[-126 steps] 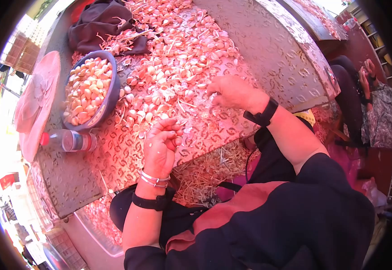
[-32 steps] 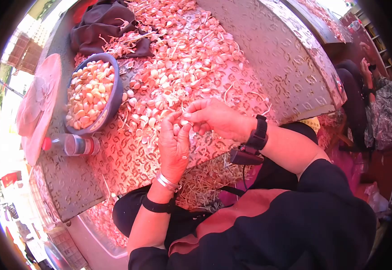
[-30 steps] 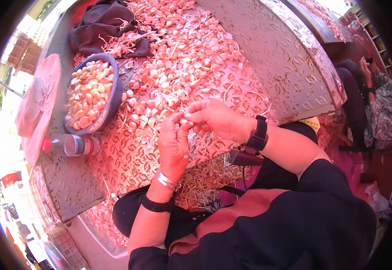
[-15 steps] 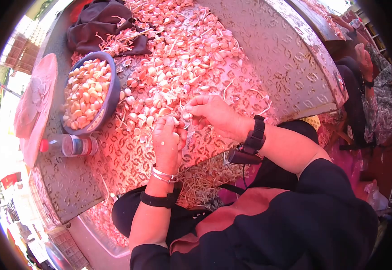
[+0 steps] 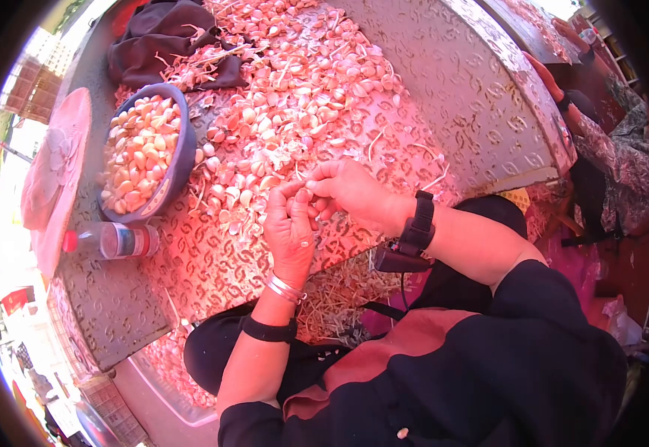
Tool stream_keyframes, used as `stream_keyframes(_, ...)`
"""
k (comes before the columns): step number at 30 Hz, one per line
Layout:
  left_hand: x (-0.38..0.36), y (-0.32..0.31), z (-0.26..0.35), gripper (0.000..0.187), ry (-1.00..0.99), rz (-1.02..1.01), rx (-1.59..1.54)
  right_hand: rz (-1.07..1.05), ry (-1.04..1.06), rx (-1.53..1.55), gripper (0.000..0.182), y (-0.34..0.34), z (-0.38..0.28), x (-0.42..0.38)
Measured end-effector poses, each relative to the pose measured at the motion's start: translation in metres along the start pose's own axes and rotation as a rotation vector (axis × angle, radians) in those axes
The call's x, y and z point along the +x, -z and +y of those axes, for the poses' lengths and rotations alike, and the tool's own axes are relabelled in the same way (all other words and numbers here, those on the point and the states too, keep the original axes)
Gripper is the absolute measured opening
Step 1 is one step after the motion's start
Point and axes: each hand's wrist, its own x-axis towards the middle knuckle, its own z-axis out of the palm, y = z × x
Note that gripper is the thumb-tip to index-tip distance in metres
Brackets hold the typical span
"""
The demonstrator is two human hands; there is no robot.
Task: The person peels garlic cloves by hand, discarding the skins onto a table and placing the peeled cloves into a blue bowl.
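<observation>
My left hand [image 5: 288,229] and my right hand [image 5: 347,192] meet above the near edge of the patterned metal table [image 5: 212,261]. Their fingertips pinch one small garlic clove [image 5: 303,196] between them. A wide heap of unpeeled garlic cloves and papery skins [image 5: 294,97] spreads just beyond my hands. A blue bowl [image 5: 179,160] filled with peeled cloves sits at the left of the heap. Both wrists carry black bands, and the left one also has silver bangles.
A plastic bottle [image 5: 112,241] lies on its side left of my hands. A dark cloth [image 5: 168,37] is bunched at the far end. A pink hat [image 5: 48,179] rests at the left edge. Garlic stems [image 5: 339,287] pile on my lap. Another person [image 5: 607,141] sits at right.
My right hand came back from the heap with a clove and met my left hand. Both hands have stayed together, working the clove. The person at right has leaned and reached toward the table.
</observation>
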Motion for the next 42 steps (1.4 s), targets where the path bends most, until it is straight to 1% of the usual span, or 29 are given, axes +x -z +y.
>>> stream_keyframes(2,-0.001,-0.005,-0.005,0.009,0.064,0.067,-0.181,0.027,0.012,-0.035,0.009,-0.001,0.005,0.001)
stream_keyframes(3,-0.002,-0.007,-0.006,0.009,0.065,0.067,-0.182,0.053,0.027,-0.069,0.011,-0.002,0.006,0.003)
stream_keyframes(5,-0.002,-0.011,-0.004,0.014,0.239,0.161,-0.385,0.054,0.038,-0.107,0.011,-0.003,0.008,0.004)
stream_keyframes(6,-0.001,-0.011,-0.005,0.014,0.241,0.160,-0.384,0.056,0.051,-0.146,0.011,-0.003,0.009,0.004)
stream_keyframes(8,0.000,-0.006,-0.006,0.017,0.321,0.164,-0.498,0.050,0.064,-0.155,0.011,-0.004,0.013,0.007)
stream_keyframes(10,0.003,-0.003,-0.009,0.018,0.352,0.147,-0.518,0.042,0.079,-0.166,0.011,-0.004,0.014,0.007)
stream_keyframes(12,0.004,0.001,-0.009,0.020,0.380,0.129,-0.536,0.074,0.070,-0.251,0.010,-0.005,0.012,0.008)
stream_keyframes(13,0.005,0.002,-0.004,0.019,0.426,0.116,-0.550,0.074,0.071,-0.251,0.010,-0.005,0.014,0.008)
stream_keyframes(14,0.005,0.003,-0.002,0.019,0.474,0.103,-0.563,0.070,0.126,-0.311,0.011,-0.004,0.017,0.010)
stream_keyframes(15,0.006,0.005,-0.002,0.019,0.477,0.103,-0.563,0.065,0.181,-0.371,0.011,-0.004,0.019,0.010)
stream_keyframes(16,0.007,0.008,-0.002,0.020,0.484,0.098,-0.566,0.066,0.180,-0.371,0.011,-0.002,0.018,0.010)
stream_keyframes(18,0.009,0.017,0.000,0.021,0.497,0.078,-0.615,-0.017,0.142,-0.368,0.011,0.005,0.010,0.013)
stream_keyframes(19,0.011,0.022,0.000,0.021,0.495,0.078,-0.616,-0.018,0.144,-0.369,0.011,0.011,0.002,0.014)
stream_keyframes(21,0.012,0.030,-0.003,0.022,0.551,0.002,-0.839,-0.237,0.082,-0.637,0.014,0.024,-0.020,0.013)
stream_keyframes(22,0.010,0.032,0.002,0.024,0.564,-0.012,-0.892,-0.311,-0.016,-0.882,0.016,0.024,-0.034,0.007)
stream_keyframes(23,0.010,0.033,0.001,0.024,0.564,-0.012,-0.892,-0.312,-0.016,-0.882,0.016,0.030,-0.037,0.008)
stream_keyframes(25,0.009,0.035,0.001,0.030,0.547,-0.056,-0.938,-0.144,0.394,-1.337,0.016,0.041,-0.043,0.011)
stream_keyframes(26,0.008,0.034,0.002,0.030,0.547,-0.057,-0.939,0.049,0.389,-1.536,0.018,0.044,-0.044,0.016)
stream_keyframes(27,0.007,0.034,0.004,0.032,0.548,-0.084,-0.960,0.050,0.390,-1.537,0.018,0.048,-0.042,0.022)
stream_keyframes(29,0.005,0.033,0.008,0.035,0.548,-0.112,-0.978,0.237,0.848,-1.539,0.021,0.057,-0.032,0.033)
stream_keyframes(30,0.004,0.034,0.009,0.035,0.550,-0.126,-0.949,0.237,0.849,-1.538,0.021,0.060,-0.026,0.038)
stream_keyframes(32,0.004,0.034,0.009,0.035,0.552,-0.135,-0.920,0.094,0.896,-1.648,0.024,0.062,-0.021,0.042)
stream_keyframes(33,0.003,0.035,0.008,0.034,0.557,-0.138,-0.916,0.089,0.895,-1.646,0.024,0.062,-0.018,0.044)
stream_keyframes(35,0.003,0.034,0.008,0.034,0.560,-0.138,-0.915,0.115,0.847,-1.647,0.021,0.059,-0.017,0.043)
stream_keyframes(37,0.004,0.032,0.011,0.034,0.567,-0.111,-0.820,0.129,0.821,-1.646,0.021,0.058,-0.018,0.040)
stream_keyframes(39,0.005,0.029,0.011,0.033,0.559,-0.102,-0.796,0.144,0.795,-1.644,0.022,0.058,-0.018,0.039)
stream_keyframes(41,0.006,0.027,0.009,0.033,0.552,-0.094,-0.772,0.241,0.893,-1.475,0.023,0.057,-0.019,0.039)
stream_keyframes(42,0.006,0.027,0.007,0.033,0.552,-0.059,-0.735,0.241,0.892,-1.476,0.023,0.057,-0.020,0.041)
